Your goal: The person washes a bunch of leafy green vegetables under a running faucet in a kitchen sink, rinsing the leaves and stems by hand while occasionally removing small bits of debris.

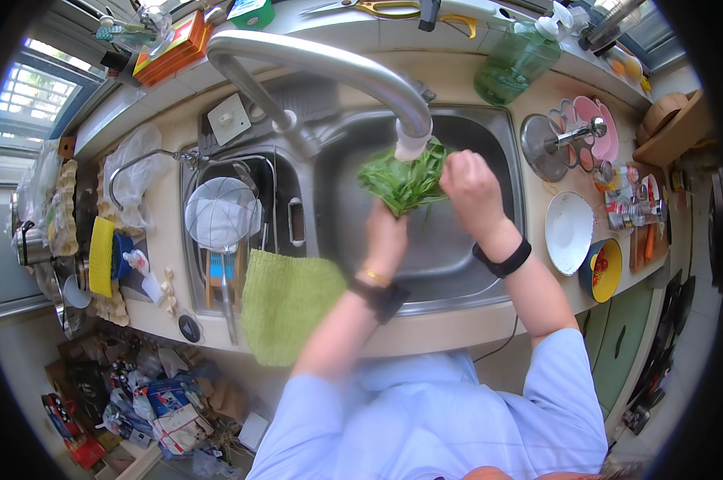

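Observation:
A bunch of leafy green vegetables [397,183] is held over the right basin of a stainless steel sink [361,258], under the spout of a curved faucet [337,63]. My left hand [387,231] grips the bunch from below, at its near end. At the right edge of the leaves is my right hand [470,183], its fingers curled together; whether a leaf is pinched in them is hidden. Whether water runs from the spout cannot be made out.
Left of the basin lie a wire strainer [222,210] and a green cloth [292,306] over the counter edge. To the right stand a white bowl [568,233], a yellow-lined bowl [607,270] and a metal stand [544,147]. A green pump bottle [514,66] is behind.

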{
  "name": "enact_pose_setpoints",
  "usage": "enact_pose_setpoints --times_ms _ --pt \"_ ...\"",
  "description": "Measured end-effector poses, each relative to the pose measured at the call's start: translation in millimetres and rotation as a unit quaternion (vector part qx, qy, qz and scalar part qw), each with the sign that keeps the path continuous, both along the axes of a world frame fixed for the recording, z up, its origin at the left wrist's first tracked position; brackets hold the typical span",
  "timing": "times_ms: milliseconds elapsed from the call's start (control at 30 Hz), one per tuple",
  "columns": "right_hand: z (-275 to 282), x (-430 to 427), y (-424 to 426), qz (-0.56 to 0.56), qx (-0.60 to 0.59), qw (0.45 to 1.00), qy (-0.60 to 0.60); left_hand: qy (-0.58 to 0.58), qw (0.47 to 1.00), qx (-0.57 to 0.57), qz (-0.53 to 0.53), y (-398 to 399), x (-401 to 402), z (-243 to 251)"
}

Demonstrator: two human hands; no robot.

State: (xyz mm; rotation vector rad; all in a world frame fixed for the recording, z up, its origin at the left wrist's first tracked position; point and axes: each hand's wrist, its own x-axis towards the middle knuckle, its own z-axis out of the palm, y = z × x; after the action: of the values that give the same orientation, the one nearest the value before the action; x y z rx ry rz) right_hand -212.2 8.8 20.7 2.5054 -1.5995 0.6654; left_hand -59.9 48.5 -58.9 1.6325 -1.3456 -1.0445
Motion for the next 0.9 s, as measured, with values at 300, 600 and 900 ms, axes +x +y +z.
enact_pose_setpoints --times_ms 300,600,900 --pt "-98.9 -51.4 -9.1 -0.124 0.444 0.883 -0.093 -0.012 0.999 0.018 0.042 -8.5 22.3 17.9" --pt "-190.0 -49.6 -2.4 -0.183 0.5 0.847 0.004 0.07 0.996 -0.024 0.053 -11.3 43.0 -3.4" --pt "-27.6 -65.7 82.4 -0.175 0.409 0.869 -0.216 0.027 0.999 0.018 -0.033 -13.4 20.1 1.8"
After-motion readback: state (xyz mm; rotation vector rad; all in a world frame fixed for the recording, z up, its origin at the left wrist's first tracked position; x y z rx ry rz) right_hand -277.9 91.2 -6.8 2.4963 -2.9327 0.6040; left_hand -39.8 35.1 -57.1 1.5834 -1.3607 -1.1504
